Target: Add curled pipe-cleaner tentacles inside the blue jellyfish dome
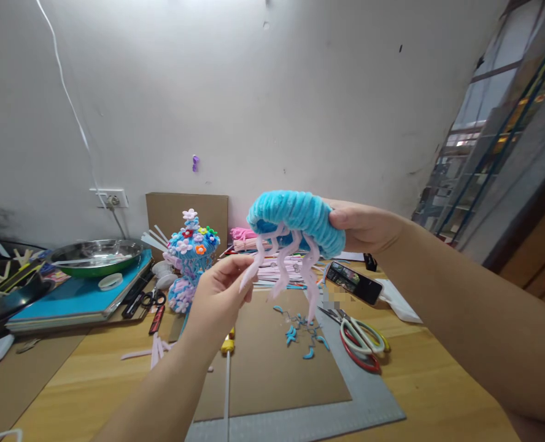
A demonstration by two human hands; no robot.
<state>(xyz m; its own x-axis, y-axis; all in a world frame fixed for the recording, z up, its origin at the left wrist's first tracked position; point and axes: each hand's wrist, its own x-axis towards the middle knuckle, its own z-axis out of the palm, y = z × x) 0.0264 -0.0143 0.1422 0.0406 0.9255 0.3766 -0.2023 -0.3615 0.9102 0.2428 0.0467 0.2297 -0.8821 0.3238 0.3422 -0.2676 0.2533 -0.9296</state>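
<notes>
A turquoise fuzzy dome [295, 212] of coiled pipe cleaner, shaped like a jellyfish, is held up above the table. My right hand [364, 226] grips its right edge, thumb in front and the other fingers hidden behind. Several wavy pale pink pipe-cleaner strands [308, 276] hang from its underside. With thumb and fingertips, my left hand [226, 285] pinches the leftmost pink strand [253, 270]. Below lies a brown board [272, 374] with small blue fuzzy bits and thin wires [307, 331] scattered on it.
Scissors [362, 337] and a phone [353, 282] lie to the right. A flower-covered pipe-cleaner piece [189, 245] stands at left, near a metal plate [65, 265] on a blue book [79, 301]. Bundles of pink pipe cleaners [245, 236] and a yellow-handled tool [228, 344] are also there.
</notes>
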